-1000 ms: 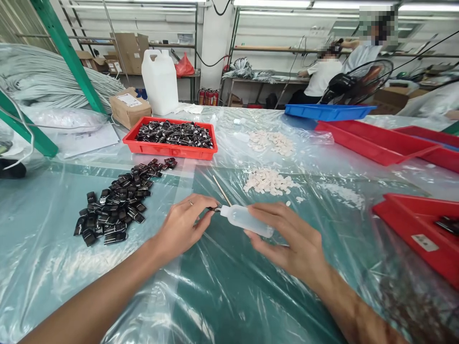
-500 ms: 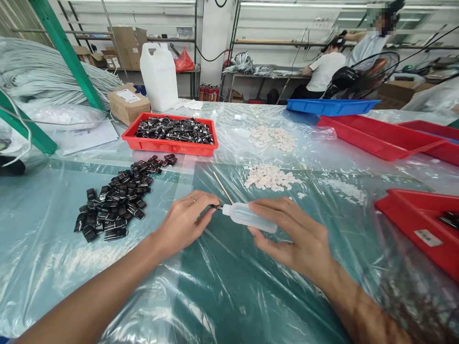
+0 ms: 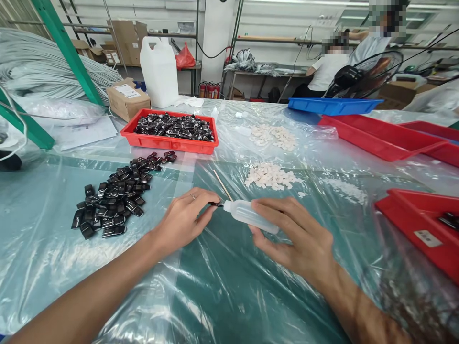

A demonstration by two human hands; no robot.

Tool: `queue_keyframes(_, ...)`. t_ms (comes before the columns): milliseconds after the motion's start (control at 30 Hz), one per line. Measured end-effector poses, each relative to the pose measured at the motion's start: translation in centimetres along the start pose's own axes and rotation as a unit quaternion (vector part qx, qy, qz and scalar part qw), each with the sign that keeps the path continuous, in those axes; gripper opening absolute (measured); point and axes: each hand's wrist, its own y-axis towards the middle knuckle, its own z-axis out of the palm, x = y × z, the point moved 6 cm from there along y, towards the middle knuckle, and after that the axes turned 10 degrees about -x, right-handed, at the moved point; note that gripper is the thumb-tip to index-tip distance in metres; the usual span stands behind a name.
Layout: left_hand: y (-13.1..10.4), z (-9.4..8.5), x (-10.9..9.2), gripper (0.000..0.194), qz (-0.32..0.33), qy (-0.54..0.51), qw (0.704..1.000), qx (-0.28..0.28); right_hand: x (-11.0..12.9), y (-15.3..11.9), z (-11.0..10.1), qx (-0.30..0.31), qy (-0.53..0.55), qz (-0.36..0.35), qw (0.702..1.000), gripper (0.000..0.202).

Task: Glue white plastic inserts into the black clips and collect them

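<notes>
Head cam | wearer's POV, fwd + dn | tabletop (image 3: 222,286) close | rear shelving (image 3: 172,35) far, dtl hard to tell

From where I stand I can read no words or numbers, since the white label (image 3: 128,91) on the cardboard box (image 3: 122,106) by the table's (image 3: 229,296) far edge, toward its left corner, and the pale sticker (image 3: 428,238) on the red tray (image 3: 405,203) at its right edge are too blurred.

Squeeze bottle (image 3: 247,213) — one. Wooden stick (image 3: 223,184) — one. Loose heap of black parts (image 3: 120,193) toward left edge of desk (image 3: 36,210), one; heaps of cream pieces (image 3: 269,177), two; patch of whiter bits (image 3: 346,190), one.
</notes>
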Motion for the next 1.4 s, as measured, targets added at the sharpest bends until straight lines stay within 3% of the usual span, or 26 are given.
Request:
queue_keyframes(267,-0.3,-0.2,0.4,0.023,-0.045,-0.015,0.999,0.01,-1.5,-0.4,0.2,-0.015,0.082,0.125,0.989,0.05)
queue_keyframes(500,0.1,-0.5,0.0,0.013,-0.065,-0.047,0.997,-0.008,-3.3,-1.6,0.4,-0.034,0.158,0.289,0.943,0.03)
queue_keyframes(633,0.2,-0.9,0.0,0.023,-0.096,-0.083,0.992,-0.027,-3.5,-1.6,1.1,-0.028,0.184,0.331,0.925,0.023)
queue_keyframes(700,0.3,-1.1,-0.1,0.016,-0.088,-0.086,0.992,-0.035,-3.5,-1.8,1.4,-0.022,0.2,0.347,0.916,0.024)
queue_keyframes(800,0.2,-1.0,0.1,0.008,-0.09,-0.073,0.993,-0.024,-3.4,-2.1,1.6,-0.013,0.212,0.356,0.91,0.024)
queue_keyframes(933,-0.2,-0.3,0.4,0.009,-0.133,-0.043,0.989,0.053,-3.2,-2.3,1.5,-0.005,0.215,0.344,0.914,0.024)
queue_keyframes(1067,-0.4,-0.1,0.3,0.017,-0.127,-0.006,0.987,0.101,-3.2,-2.2,1.7,-0.002,0.208,0.331,0.92,0.026)
queue_keyframes(1400,-0.3,0.1,0.1,0.019,-0.065,0.017,0.994,0.084,-3.1,-2.3,1.8,0.005,0.169,0.289,0.942,0.029)
